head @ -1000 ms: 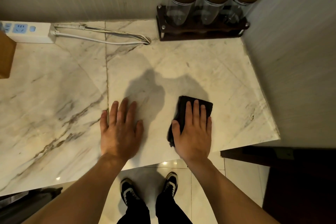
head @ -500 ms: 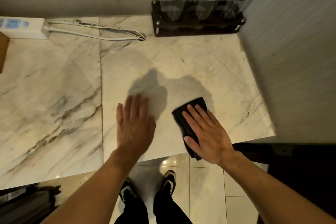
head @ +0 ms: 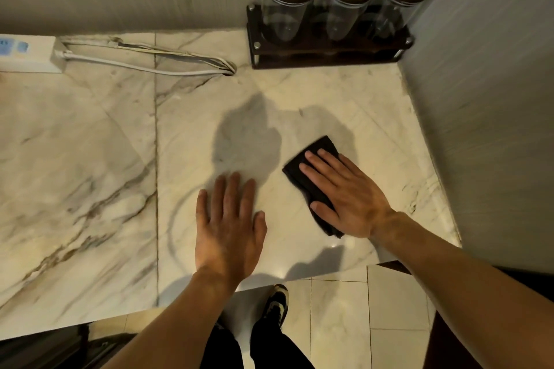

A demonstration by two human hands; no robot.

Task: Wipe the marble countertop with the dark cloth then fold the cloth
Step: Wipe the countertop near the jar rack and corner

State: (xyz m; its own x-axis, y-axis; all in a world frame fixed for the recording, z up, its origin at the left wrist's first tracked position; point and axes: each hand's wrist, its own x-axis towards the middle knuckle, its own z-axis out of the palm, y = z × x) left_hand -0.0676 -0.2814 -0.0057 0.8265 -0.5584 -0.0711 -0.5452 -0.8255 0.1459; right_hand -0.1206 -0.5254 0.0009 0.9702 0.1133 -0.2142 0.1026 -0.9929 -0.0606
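The dark cloth point(head: 302, 169) lies folded small on the white veined marble countertop point(head: 90, 159), right of centre and near the front edge. My right hand point(head: 344, 195) presses flat on top of the dark cloth, fingers spread and pointing up-left, covering most of it. My left hand point(head: 229, 228) rests palm down on bare marble to the left of the cloth, a hand's width away, holding nothing.
A dark wooden rack point(head: 326, 51) with three lidded glass jars stands in the back right corner. A white power strip point(head: 28, 54) and its looped cable point(head: 168, 61) lie along the back wall. Walls close the back and right sides. My shoes point(head: 277, 302) show below the counter edge.
My right hand has turned with the cloth from pointing straight ahead to pointing up-left and slid it rightward. My left hand has shifted right, closer to the front edge.
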